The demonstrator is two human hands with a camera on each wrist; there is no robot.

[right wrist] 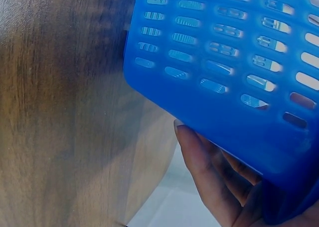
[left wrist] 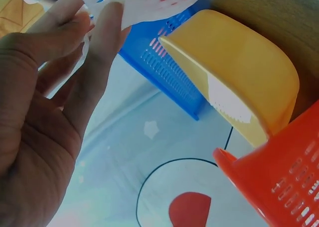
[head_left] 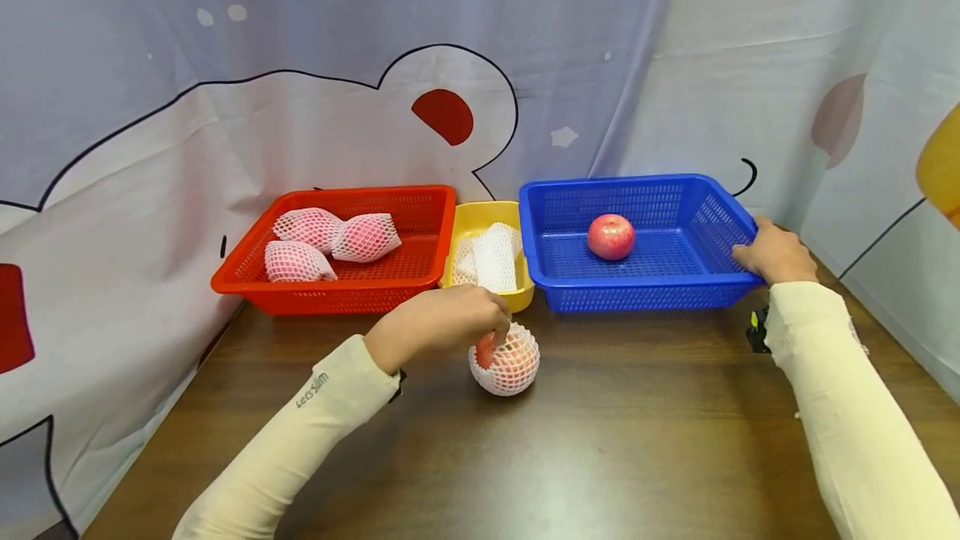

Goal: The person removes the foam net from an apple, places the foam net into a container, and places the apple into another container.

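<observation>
An apple in a white foam net (head_left: 513, 367) sits on the table in front of the yellow basket. My left hand (head_left: 450, 315) is over its upper left side, and bare red skin shows by the fingertips. In the left wrist view, thumb and fingers pinch the edge of the foam net (left wrist: 149, 5). At the far right, my right hand (head_left: 780, 252) grips the right rim of the blue basket (head_left: 622, 282). Seen from the right wrist, its fingers (right wrist: 197, 155) curl against the basket's outer wall. A bare red apple (head_left: 611, 237) lies inside that basket.
On the left, a red basket (head_left: 337, 298) holds several pink fruits in foam nets (head_left: 307, 227). Between the two large baskets stands a small yellow basket (head_left: 487, 211) with white foam nets (head_left: 495, 258) in it. A printed curtain (head_left: 322, 132) hangs behind the wooden table (head_left: 637, 423).
</observation>
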